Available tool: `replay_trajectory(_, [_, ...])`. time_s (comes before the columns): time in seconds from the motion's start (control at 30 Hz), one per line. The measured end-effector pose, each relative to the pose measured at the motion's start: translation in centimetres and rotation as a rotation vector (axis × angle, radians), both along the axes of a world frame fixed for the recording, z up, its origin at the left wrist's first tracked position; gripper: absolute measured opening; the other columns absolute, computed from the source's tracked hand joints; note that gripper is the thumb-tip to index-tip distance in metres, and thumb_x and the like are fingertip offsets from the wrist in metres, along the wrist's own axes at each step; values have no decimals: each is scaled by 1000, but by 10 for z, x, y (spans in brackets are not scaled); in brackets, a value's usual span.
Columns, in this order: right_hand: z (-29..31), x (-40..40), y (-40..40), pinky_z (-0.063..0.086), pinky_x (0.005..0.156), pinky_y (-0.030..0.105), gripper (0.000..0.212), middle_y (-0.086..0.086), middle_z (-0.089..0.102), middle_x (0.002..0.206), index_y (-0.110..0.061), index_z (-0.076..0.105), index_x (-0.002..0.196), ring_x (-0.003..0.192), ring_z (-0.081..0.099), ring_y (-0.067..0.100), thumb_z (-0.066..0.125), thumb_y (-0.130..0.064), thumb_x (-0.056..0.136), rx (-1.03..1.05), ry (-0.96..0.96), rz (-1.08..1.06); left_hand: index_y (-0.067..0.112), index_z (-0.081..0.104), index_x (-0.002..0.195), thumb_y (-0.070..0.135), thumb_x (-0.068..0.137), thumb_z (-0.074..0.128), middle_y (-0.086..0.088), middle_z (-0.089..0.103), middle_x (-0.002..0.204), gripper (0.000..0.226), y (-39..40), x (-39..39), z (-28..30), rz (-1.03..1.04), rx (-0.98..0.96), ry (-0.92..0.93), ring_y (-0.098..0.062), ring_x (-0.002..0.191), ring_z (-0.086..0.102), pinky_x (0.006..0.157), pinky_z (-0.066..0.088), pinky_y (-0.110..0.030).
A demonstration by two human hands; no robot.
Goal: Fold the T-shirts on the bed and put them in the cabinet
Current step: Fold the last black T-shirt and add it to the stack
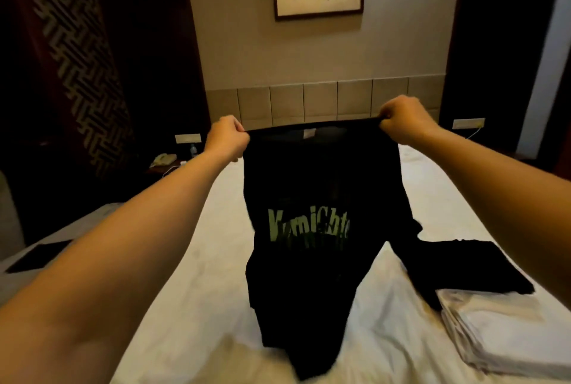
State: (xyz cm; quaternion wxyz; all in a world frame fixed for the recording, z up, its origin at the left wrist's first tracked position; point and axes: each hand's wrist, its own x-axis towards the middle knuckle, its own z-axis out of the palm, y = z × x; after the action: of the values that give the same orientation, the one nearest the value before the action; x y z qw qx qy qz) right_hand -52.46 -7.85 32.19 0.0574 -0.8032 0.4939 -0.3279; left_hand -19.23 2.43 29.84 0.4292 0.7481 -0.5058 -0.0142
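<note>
Black T-shirt [321, 198] with green lettering hung over the middle of the bed [191, 291], its lower end crumpled on the sheet near the front edge. Left hand [225, 139] and right hand [401, 122] each pinched a top corner, fingers curled, stretching the top edge taut. Folded black shirt [457, 266] and folded white pile [506, 331] lay by the bed's right edge.

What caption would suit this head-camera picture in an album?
Both hands, left and right, hold up a black T-shirt with green lettering over a white bed.
</note>
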Motion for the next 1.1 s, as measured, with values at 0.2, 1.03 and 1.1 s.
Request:
replay_trajectory(0.2, [26,5,12,58,49,27,12,16,49,92,-3,56,97,86,59,32,45,1,99,487,-465,163,5,56,83,-6,97,46,-12,52,89,20,3,-15,35,-218,-42,521,-28,80,56,51,55,-30])
replay_trajectory(1.03, [62,-40,34,40,56,30,25,9,37,70,-9,48,80,61,40,19,35,-10,101,490,-701,337,-1,62,80,1,94,51,-15,58,78,18,39,-22,82,-335,-60,411,-26,71,60,58,55,-26])
replay_trajectory(1.1, [62,-47,31,50,53,26,26,12,49,74,-6,54,86,66,54,22,38,-14,104,386,-480,275,4,62,76,6,95,50,-15,51,75,22,44,-19,84,-268,-50,235,-27,70,53,61,47,-33])
